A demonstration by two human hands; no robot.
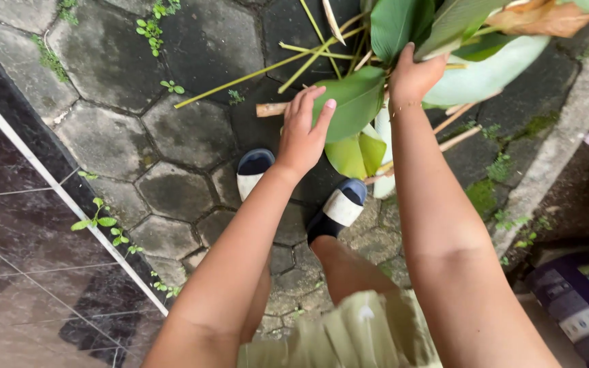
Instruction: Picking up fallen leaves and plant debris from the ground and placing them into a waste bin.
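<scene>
On a damp pavement of dark hexagonal stone pavers (pixel 172 129), a person standing over a far-side heap of cut foliage works with both bare hands. At the heap's near edge the left hand (pixel 301 133) has its fingers curled over the rim of a broad, glossy green oval leaf (pixel 356 102), thumb and fingers pinching the blade. Just right of it and farther off, the right hand (pixel 414 75) is closed around a bunch of large green leaves (pixel 444 27) at their base; how tightly it grips cannot be told, since the leaves hide the fingertips. Long yellow-green leaf stalks (pixel 253 75) fan out leftward from the heap across the pavers, and a short pale brown cut stick (pixel 270 109) lies beside the left hand. A dried brown leaf (pixel 547 17) tops the pile at far right. Below the hands, two dark blue and white slip-on sandals (pixel 339 208) stand on the stones, one partly under the foliage. Small green weeds (pixel 100 221) sprout from the joints. Glossy dark marbled floor tiles (pixel 15 259) fill the near left, a grey concrete kerb (pixel 567 129) runs along the right, and a pale green pleated skirt (pixel 349 337) shows at the near edge.
</scene>
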